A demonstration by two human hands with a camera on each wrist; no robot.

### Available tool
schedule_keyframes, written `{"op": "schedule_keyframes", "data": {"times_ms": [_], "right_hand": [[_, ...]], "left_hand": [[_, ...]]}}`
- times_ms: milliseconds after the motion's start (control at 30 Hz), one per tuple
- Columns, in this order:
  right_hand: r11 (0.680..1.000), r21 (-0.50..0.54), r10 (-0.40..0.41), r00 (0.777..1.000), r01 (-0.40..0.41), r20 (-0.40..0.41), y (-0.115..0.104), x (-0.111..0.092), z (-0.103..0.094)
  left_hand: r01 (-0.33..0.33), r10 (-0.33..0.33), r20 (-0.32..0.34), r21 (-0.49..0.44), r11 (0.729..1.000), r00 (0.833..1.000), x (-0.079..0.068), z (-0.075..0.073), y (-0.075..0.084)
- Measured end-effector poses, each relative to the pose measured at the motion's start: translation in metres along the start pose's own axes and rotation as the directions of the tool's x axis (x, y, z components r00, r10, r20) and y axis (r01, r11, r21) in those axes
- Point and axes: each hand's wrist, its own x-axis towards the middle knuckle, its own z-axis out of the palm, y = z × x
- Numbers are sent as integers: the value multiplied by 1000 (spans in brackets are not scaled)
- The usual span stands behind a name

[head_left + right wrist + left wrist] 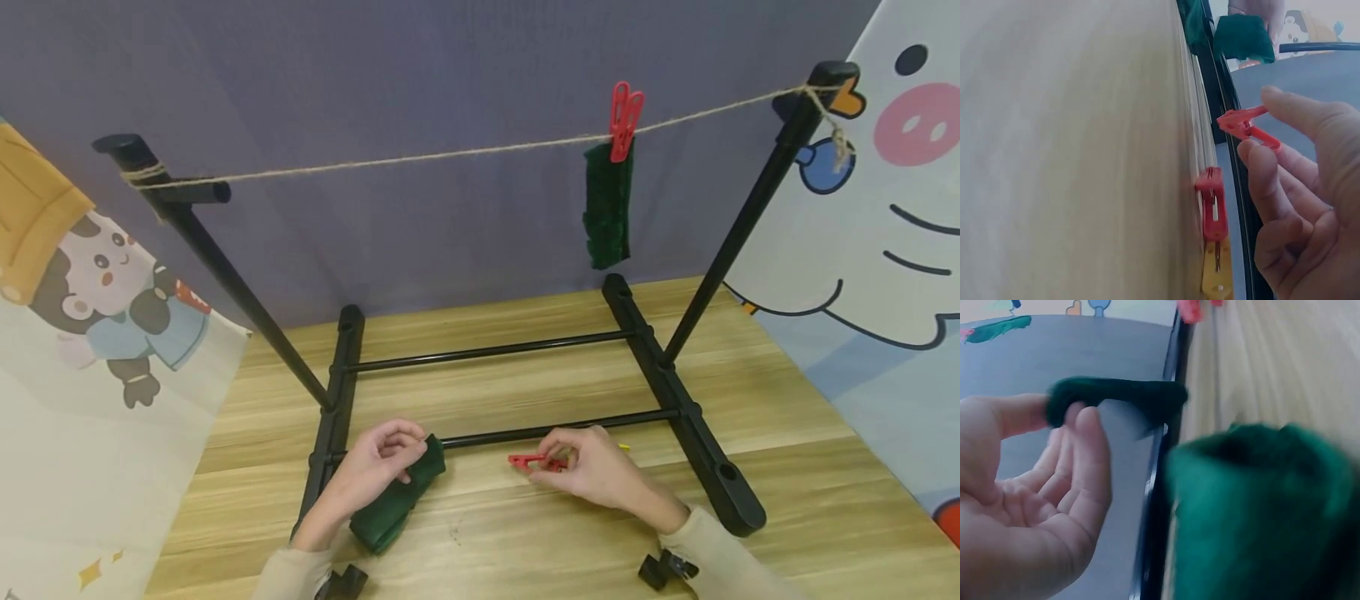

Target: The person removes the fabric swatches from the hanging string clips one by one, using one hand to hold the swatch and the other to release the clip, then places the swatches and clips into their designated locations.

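Observation:
My left hand (378,462) pinches the edge of a dark green cloth (1116,389) between thumb and fingers, just above the table. More green cloth (1260,531) lies below it, loosely rolled; whether both are one piece I cannot tell. Farther right, my right hand (592,467) pinches a red clothespin (1230,122) by its handles, its tip pointing left toward the cloth. Beneath that hand, a second red clothespin (1212,182) and a yellow clothespin (1216,275) lie on the table, mostly hidden from the head view.
A black frame (667,392) stands on the wooden table (480,525), with a twine line (390,160) tied between its two posts. One green cloth (607,208) hangs toward the right, clipped by a red clothespin (624,125). Cartoon-printed panels flank both sides.

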Motion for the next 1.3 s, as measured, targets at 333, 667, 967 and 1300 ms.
{"op": "schedule_keyframes", "data": {"times_ms": [333, 667, 967, 1300], "right_hand": [[994, -105, -18, 1000, 19, 14, -1, 0, 6], [980, -192, -44, 996, 57, 72, 2, -1, 10], [976, -211, -36, 994, 56, 99, 3, 0, 9], [993, -102, -41, 992, 54, 118, 5, 2, 2]], "left_hand": [[-44, 1, 242, 173, 984, 970, -18, -24, 3], [-78, 20, 135, 446, 892, 991, -20, -26, -8], [-49, 17, 59, 590, 806, 998, -19, -22, -10], [-53, 51, 21, 614, 788, 998, -18, -23, -2]]}}
